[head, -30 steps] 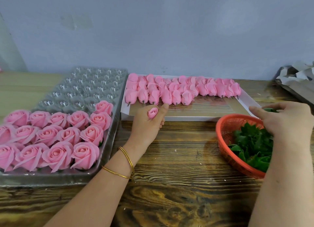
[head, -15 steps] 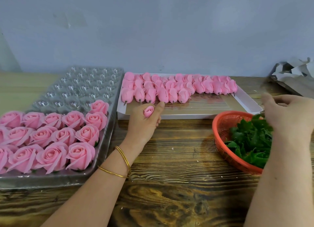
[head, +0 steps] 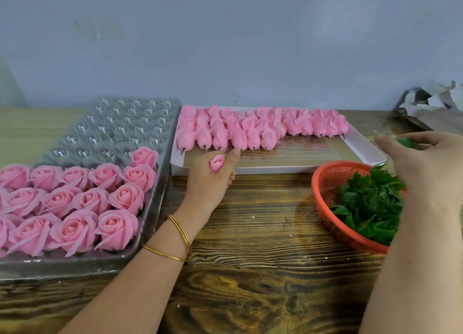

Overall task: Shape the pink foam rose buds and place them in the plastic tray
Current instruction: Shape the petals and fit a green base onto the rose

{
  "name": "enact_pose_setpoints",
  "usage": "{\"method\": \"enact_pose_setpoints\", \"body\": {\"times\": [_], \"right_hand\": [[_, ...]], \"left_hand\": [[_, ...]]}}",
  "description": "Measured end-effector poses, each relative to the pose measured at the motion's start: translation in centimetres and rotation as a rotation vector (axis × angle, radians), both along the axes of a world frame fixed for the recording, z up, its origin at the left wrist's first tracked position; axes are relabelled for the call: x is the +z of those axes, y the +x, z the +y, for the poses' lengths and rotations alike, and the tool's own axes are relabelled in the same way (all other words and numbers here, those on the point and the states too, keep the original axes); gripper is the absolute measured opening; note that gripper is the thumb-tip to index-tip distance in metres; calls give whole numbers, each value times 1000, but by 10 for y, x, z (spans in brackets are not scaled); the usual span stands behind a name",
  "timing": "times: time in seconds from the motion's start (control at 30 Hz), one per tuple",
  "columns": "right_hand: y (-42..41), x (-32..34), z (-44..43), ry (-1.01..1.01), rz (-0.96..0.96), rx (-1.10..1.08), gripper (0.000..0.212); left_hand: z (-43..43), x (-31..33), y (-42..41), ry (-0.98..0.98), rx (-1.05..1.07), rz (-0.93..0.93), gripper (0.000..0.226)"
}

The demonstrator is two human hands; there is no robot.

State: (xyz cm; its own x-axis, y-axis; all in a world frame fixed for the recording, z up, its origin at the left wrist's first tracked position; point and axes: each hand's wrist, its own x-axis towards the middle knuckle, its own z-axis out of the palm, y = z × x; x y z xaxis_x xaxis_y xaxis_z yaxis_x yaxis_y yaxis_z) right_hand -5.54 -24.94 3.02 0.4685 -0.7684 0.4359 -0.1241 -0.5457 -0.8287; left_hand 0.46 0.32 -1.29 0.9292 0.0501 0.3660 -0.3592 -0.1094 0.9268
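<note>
Hands are working well apart over the dark-grained wooden table (head: 250,246).

The left hand (head: 213,181) is curling its fingers round a small pink foam rose bud (head: 217,162), petals facing up out of the fist. Its one extended fingertip is reaching the front row of closed pink foam buds (head: 250,131) lying in the shallow white cardboard box (head: 275,169). Two thin gold bangles (head: 180,236) are sitting on that wrist.

The right hand (head: 431,163) is hovering above the far rim of the round orange plastic mesh basket (head: 325,183), pinching a small green leaf piece (head: 407,143) between thumb and fingers. More green leaf pieces (head: 370,208) are filling the basket.

The held bud is sitting just right of the clear plastic tray (head: 112,133), near the box's front wall. Opened pink foam roses (head: 75,203) are filling the tray's near rows; the far cups are lying open.

Bare wood is showing between tray, box and basket. The tray's right edge is lying close beside the left forearm. Crumpled grey paper (head: 431,103) is sitting at the far right.
</note>
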Motion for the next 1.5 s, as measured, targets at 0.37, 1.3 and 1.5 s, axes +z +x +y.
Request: {"method": "enact_pose_setpoints", "body": {"times": [0.37, 1.3, 1.5], "right_hand": [[31, 28, -31, 78, -132, 38, 51], [54, -18, 133, 877, 8, 1078, 20], [53, -23, 133, 872, 158, 1066, 17]], "left_hand": [[0, 1, -1, 9, 9, 2, 37], [4, -1, 9, -174, 106, 43, 52], [4, 4, 8, -288, 139, 60, 53]]}}
